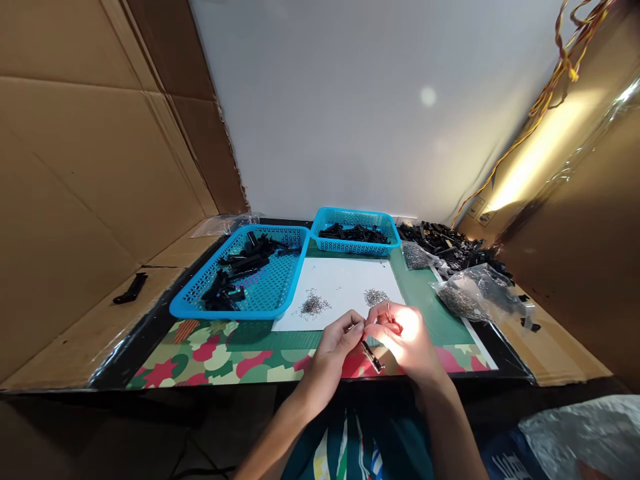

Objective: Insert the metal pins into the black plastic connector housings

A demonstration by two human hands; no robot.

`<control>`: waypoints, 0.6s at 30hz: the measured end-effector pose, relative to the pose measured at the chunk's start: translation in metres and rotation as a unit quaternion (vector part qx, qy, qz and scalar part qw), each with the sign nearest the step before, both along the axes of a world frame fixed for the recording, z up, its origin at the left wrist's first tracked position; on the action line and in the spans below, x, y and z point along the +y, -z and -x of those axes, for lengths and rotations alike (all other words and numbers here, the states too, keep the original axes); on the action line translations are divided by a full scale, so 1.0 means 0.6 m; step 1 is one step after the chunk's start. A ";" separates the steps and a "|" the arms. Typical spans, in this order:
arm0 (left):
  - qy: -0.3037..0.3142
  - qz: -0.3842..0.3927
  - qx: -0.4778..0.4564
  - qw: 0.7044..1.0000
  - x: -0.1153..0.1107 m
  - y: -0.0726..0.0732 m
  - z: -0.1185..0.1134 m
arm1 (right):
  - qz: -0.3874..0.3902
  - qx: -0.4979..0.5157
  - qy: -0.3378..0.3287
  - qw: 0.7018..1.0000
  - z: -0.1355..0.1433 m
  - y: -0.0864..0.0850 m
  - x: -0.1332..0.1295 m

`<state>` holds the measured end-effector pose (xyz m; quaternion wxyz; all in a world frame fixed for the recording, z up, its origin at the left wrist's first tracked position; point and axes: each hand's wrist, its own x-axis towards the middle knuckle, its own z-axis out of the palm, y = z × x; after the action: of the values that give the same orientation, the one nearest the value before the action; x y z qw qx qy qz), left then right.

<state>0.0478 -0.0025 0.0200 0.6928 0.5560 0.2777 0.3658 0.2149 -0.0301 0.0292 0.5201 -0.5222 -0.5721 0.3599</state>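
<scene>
Over the front edge of the white paper [345, 273], both hands meet around a slim black plastic part [371, 357]. My left hand [337, 343] is closed on it, thumb and fingers pinching its upper end. My right hand [403, 337] is closed too, its thumb and forefinger pressed against the part's upper end. A thin metal tool, perhaps tweezers [389, 311], sticks up between the right fingers; its kind is hard to make out. Strong light washes out the back of that hand. Beyond the hands are two small piles of metal springs or pins, a left pile [314, 304] and a right pile [375, 297].
A large blue basket [265, 313] with black parts stands left, a smaller blue basket [355, 250] behind. Loose black parts [445, 243] heap at the right, near plastic bags of small metal pieces [463, 297]. One black part [131, 289] lies far left. Cardboard walls [90, 133] enclose the sides.
</scene>
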 end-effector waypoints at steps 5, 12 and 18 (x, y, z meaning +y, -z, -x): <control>-0.005 -0.008 0.001 1.000 0.002 -0.002 0.007 | -0.022 -0.002 0.010 1.000 0.004 0.003 0.001; -0.102 -0.219 0.155 0.958 0.011 -0.002 0.012 | 0.012 -0.028 -0.014 0.999 -0.002 0.007 0.005; -0.100 -0.330 0.227 0.911 0.021 0.009 0.019 | 0.022 -0.033 -0.035 0.999 -0.005 0.012 0.009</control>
<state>0.0361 0.0104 0.0145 0.3481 0.7900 0.3456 0.3678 0.2181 -0.0249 0.0218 0.4761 -0.5249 -0.5987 0.3733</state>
